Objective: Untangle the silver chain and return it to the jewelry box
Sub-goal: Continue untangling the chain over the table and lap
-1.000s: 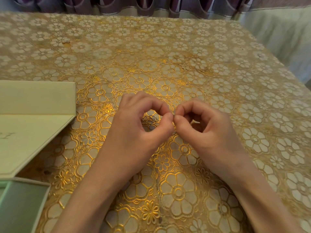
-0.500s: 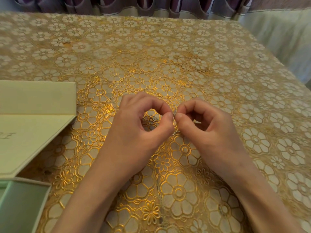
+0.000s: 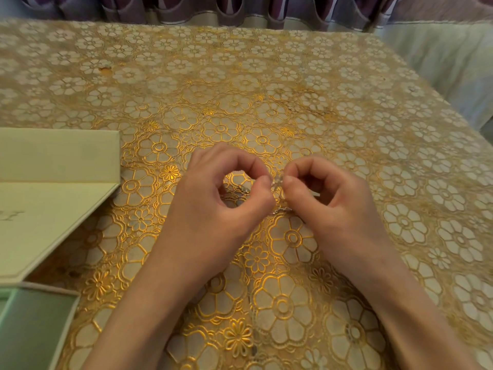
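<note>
Holding: we pinch the silver chain (image 3: pixel 277 184) between both hands, above the middle of the table.
Left hand (image 3: pixel 213 209): thumb and forefinger curled into a ring, their tips nipped on the chain's left side.
Right hand (image 3: pixel 338 209): thumb and forefinger likewise curled, tips gripping the chain from the right; our two pinches sit just beside each other.
Silver chain: a small bright knot shows in the gap between our fingertips; a short run of links hangs below it toward the cloth, and another bit glints inside the ring of our left fingers. How far it is still tangled we cannot tell; the links are too fine.
Tablecloth (image 3: pixel 266 89): gold, embossed with pale flowers, covering the whole table.
Jewelry box (image 3: pixel 32 329): pale green, at our near left corner, well apart from the chain; only part shows, open side up.
Box lid (image 3: pixel 53 188): cream, lying just beyond the box at the left edge, with faint lettering cut off by the frame.
Curtain (image 3: pixel 186 9): purple folds along the far edge of the table.
</note>
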{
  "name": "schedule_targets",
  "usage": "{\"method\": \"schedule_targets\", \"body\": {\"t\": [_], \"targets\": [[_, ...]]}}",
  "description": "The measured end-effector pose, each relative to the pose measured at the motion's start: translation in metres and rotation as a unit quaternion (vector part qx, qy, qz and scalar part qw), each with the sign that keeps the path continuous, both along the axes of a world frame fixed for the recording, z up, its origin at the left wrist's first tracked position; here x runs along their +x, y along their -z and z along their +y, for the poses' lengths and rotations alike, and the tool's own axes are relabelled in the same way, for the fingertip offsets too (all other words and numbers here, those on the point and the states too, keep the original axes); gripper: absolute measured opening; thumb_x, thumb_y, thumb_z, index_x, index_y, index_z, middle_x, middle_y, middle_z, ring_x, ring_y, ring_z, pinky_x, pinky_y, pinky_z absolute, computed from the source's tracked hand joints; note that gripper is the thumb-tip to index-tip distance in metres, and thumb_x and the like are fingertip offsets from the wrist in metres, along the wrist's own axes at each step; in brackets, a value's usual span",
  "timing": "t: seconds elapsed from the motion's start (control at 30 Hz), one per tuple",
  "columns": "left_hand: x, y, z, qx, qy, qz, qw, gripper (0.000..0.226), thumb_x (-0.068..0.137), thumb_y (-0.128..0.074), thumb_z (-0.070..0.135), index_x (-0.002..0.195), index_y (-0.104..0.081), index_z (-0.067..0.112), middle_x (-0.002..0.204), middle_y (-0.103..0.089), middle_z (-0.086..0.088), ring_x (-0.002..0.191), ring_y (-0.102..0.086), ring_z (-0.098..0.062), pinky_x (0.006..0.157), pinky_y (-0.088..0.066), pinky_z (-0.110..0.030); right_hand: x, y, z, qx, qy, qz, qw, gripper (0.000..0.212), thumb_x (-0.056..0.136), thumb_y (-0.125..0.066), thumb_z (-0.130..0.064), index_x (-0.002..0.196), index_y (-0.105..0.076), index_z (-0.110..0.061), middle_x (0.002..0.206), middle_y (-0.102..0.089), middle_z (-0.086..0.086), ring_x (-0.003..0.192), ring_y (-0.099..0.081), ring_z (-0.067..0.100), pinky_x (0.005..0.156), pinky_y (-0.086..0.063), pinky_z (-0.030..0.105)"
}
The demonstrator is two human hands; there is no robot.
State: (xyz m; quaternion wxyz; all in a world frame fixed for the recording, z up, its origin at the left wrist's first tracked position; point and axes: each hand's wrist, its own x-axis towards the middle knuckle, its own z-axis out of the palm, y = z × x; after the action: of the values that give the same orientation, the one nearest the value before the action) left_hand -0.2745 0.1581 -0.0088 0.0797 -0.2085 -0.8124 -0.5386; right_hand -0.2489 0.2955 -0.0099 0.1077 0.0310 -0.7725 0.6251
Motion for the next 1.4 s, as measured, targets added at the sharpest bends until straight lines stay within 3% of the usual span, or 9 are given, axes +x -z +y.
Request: {"method": "schedule_targets", "body": {"t": [0.13, 0.37, 0.67, 1.4], "targets": [[0.0002, -0.002, -0.0009, 0.019, 0.001, -0.007, 1.0, 0.012, 0.074, -0.053, 0.042, 0.071, -0.058, 0.031, 0.083, -0.058, 0.022, 0.07, -0.044, 0.001, 0.062, -0.031, -0.014, 0.0003, -0.0003, 0.0016, -0.009, -0.006, 0.005, 1.0, 0.011, 0.076, -0.058, -0.018, 0.066, -0.057, -0.023, 0.062, -0.051, -0.015, 0.056, -0.045, -0.001, 0.054, -0.035, 0.009], [-0.0012, 0.0012, 0.0005, -0.03, 0.0, 0.028, 0.999, 0.005, 0.075, -0.053, 0.041, 0.073, -0.056, 0.037, 0.083, -0.059, 0.018, 0.088, -0.049, -0.005, 0.073, -0.032, -0.013, 0.0006, 0.0001, 0.0008, 0.018, -0.016, 0.007, 1.0, 0.009, 0.076, -0.058, -0.018, 0.068, -0.057, -0.021, 0.068, -0.051, -0.008, 0.061, -0.046, 0.003, 0.057, -0.037, 0.012], [-0.0004, 0.0005, -0.0009, -0.007, -0.002, 0.016, 1.0, 0.008, 0.074, -0.053, 0.041, 0.07, -0.056, 0.036, 0.082, -0.059, 0.019, 0.079, -0.046, 0.001, 0.069, -0.032, -0.011, 0.0, 0.0005, 0.0004, 0.007, -0.007, 0.004, 1.0, 0.01, 0.075, -0.058, -0.019, 0.067, -0.057, -0.024, 0.066, -0.052, -0.012, 0.061, -0.046, 0.002, 0.057, -0.037, 0.012], [-0.0021, 0.002, -0.0004, -0.03, -0.002, 0.036, 0.999, 0.007, 0.077, -0.055, 0.041, 0.077, -0.061, 0.038, 0.085, -0.061, 0.018, 0.091, -0.051, -0.005, 0.073, -0.033, -0.013, 0.0001, 0.0017, 0.0016, 0.024, -0.018, 0.007, 1.0, 0.01, 0.078, -0.056, -0.02, 0.069, -0.056, -0.023, 0.066, -0.049, -0.014, 0.062, -0.046, 0.003, 0.057, -0.037, 0.012]]}}
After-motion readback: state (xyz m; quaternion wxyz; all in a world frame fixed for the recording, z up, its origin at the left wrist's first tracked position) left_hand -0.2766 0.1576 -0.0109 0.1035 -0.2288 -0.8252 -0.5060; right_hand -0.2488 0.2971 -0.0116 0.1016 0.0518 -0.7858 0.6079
